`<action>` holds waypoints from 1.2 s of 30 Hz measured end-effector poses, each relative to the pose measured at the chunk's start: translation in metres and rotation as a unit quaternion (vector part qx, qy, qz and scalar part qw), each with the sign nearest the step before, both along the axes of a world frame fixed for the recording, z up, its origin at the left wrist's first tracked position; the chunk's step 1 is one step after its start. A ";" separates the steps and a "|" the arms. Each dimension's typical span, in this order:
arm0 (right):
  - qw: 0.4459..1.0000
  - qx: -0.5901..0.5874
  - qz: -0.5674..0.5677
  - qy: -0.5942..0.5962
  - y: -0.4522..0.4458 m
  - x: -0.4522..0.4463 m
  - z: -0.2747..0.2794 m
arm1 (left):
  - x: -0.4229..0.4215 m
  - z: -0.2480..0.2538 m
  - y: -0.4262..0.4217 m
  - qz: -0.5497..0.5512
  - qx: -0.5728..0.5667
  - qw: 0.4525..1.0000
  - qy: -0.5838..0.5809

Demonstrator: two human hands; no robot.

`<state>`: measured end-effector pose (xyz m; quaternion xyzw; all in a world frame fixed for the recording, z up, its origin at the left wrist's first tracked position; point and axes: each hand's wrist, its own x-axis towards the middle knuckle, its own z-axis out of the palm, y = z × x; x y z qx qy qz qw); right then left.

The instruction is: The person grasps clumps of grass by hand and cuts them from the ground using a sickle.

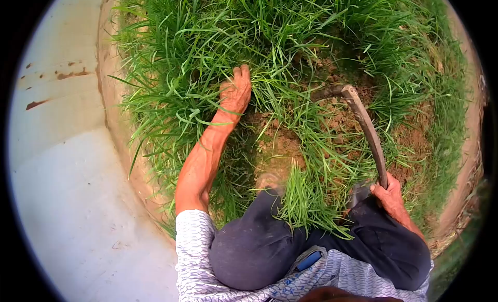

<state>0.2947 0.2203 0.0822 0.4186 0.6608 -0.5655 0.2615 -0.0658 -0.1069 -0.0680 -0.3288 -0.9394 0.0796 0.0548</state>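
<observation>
My left hand (pixel 237 94) reaches into the tall green grass (pixel 181 58); some fingertips show, and what its curled fingers may grip is hidden among the blades. My right hand (pixel 391 196) is closed round the lower end of a curved wooden handle (pixel 367 126). The handle rises to the upper left, and a dark blade (pixel 328 92) at its top end points left over bare soil and grass. Loose grass (pixel 306 201) lies in a bunch by my legs.
Brown soil (pixel 280 146) shows between the grass clumps. A pale concrete strip (pixel 67 188) runs down the left side. An earthen edge (pixel 464 162) curves along the right. My bent knees (pixel 254 245) are at the bottom.
</observation>
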 end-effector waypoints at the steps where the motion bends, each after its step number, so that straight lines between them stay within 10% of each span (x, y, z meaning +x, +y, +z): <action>1: 1.000 0.001 0.003 -0.006 0.000 -0.001 0.001 | 0.003 0.000 0.000 0.004 -0.057 0.998 0.031; 4: 1.000 -0.009 -0.004 0.003 0.002 0.004 -0.003 | -0.005 -0.017 -0.006 0.036 -0.157 0.987 0.006; 8: 1.000 -0.009 0.002 0.025 0.005 0.009 -0.010 | -0.020 -0.020 -0.008 -0.061 0.027 0.972 -0.227; 12: 0.999 -0.023 -0.017 0.018 0.004 0.007 -0.008 | 0.031 0.032 0.015 -0.010 0.271 0.759 -0.592; 14: 0.999 -0.026 -0.034 0.020 0.001 0.008 -0.010 | 0.030 0.043 0.028 -0.008 0.307 0.778 -0.549; 16: 0.999 -0.023 -0.031 0.017 0.002 0.007 -0.010 | 0.006 0.030 0.029 -0.025 0.252 0.916 -0.311; 20: 1.000 0.002 0.006 0.028 0.005 0.009 -0.015 | -0.054 0.019 0.015 0.024 -0.041 0.999 -0.012; 36: 1.000 -0.004 0.003 -0.002 0.006 0.013 -0.021 | -0.051 0.035 0.000 -0.035 0.025 0.984 -0.175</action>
